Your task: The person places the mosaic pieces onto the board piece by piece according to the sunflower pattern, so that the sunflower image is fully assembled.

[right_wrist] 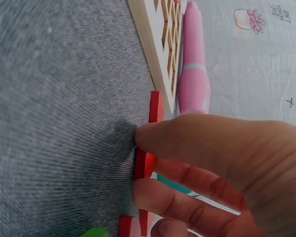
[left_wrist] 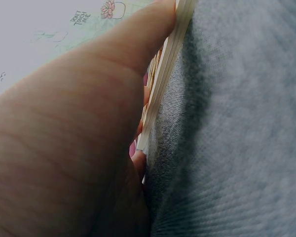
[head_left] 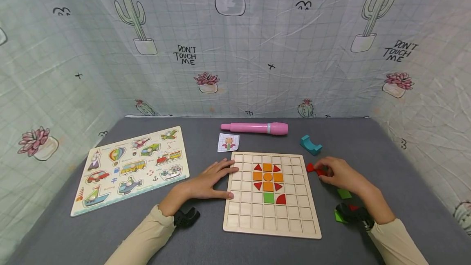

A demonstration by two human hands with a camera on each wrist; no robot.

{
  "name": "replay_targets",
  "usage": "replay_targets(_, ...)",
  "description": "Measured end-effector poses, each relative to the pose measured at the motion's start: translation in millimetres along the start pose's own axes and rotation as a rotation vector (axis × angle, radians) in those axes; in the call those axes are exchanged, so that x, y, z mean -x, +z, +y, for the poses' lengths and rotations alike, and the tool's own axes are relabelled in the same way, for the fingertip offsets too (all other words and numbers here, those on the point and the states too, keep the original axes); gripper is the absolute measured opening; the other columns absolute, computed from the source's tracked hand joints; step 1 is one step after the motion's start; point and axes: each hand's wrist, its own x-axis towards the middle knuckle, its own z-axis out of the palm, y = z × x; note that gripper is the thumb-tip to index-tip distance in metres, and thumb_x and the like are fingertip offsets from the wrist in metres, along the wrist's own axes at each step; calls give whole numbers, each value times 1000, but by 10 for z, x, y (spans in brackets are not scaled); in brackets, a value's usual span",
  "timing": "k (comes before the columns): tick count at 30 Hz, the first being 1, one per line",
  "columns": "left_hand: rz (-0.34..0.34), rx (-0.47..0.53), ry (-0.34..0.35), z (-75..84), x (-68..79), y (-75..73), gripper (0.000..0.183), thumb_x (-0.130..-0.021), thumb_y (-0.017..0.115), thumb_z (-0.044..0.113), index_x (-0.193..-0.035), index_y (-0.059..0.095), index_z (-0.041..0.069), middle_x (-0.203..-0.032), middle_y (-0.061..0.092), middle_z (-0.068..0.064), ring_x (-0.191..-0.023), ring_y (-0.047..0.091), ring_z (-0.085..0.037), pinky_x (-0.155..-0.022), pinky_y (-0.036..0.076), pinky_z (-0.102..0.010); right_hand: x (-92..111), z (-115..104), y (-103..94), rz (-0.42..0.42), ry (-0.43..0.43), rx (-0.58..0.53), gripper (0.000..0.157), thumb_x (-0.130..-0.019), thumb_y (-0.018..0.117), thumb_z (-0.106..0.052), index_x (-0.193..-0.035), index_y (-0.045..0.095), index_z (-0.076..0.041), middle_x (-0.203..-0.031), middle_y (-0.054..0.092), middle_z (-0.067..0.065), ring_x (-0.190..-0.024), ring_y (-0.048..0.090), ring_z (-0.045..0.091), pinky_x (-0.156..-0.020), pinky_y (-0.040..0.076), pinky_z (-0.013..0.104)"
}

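Observation:
A wooden grid board (head_left: 243, 220) carries orange squares, an orange circle (head_left: 267, 177), red triangles (head_left: 276, 168), a green square (head_left: 268, 198) and a red quarter-circle (head_left: 281, 199). My left hand (head_left: 207, 181) rests along the board's left side, fingers spread, fingertips and thumb at its edge; the left wrist view shows the thumb on the rim. To the right of the board, my right hand (head_left: 340, 173) pinches a red piece (right_wrist: 144, 165) at table level between thumb and fingers. Another red piece (head_left: 310, 167) lies just beyond the fingertips, nearer the board. The held piece is partly hidden.
Green pieces (head_left: 344, 193) and a red one lie under my right forearm. Behind the board are a small pattern card (head_left: 228, 142), a pink microphone-shaped toy (head_left: 254, 128) and a teal arch block (head_left: 311, 145). A vehicle puzzle board (head_left: 147, 186) lies at left.

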Motion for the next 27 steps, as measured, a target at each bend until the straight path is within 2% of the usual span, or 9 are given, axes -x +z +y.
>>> replay_targets(6, 1, -7, -6, 0, 9, 2, 79, -89, 68, 48, -153, 32, 21, -162, 17, -5, -150, 3, -33, -119, 8, -58, 7, -55, -24, 1, -25, 1, 22, -83, 74, -2, -104, 67, 3, -87, 58, 3, -61, 42, 1, -52, 40, 24)
replay_targets(12, -1, -10, -2, -9, 3, 2, 79, -89, 68, 48, -153, 31, 21, -162, 16, -5, -150, 3, -32, -119, 7, -57, -14, -205, -43, -30, -72, -19, 24, -83, 75, -4, -105, 67, 2, -91, 60, 3, -67, 46, 5, -56, 42, 24)
replay_targets(15, -1, -11, -2, -16, -3, 2, 79, -89, 68, 48, -153, 31, 22, -162, 16, -5, -150, 3, -32, -119, 7, -56, -32, -284, -33, -59, -100, -18, 24, -83, 76, -5, -104, 67, 1, -92, 61, 3, -68, 48, 7, -59, 44, 24)
replay_targets(22, -2, -16, 8, -19, -6, 2, 79, -89, 68, 47, -154, 31, 21, -163, 16, -6, -150, 4, -32, -120, 6, -55, -61, -441, 31, -156, -96, -63, 22, -85, 76, -11, -104, 67, -5, -95, 58, 0, -69, 47, 3, -59, 45, 21)
replay_targets(27, -2, -21, 11, -9, -3, -2, 79, -89, 68, 47, -154, 31, 20, -163, 16, -7, -150, 3, -32, -120, 6, -54, -72, -528, 96, -227, -155, -104, 20, -85, 76, -11, -103, 68, -5, -95, 60, 0, -67, 48, 2, -59, 46, 21)
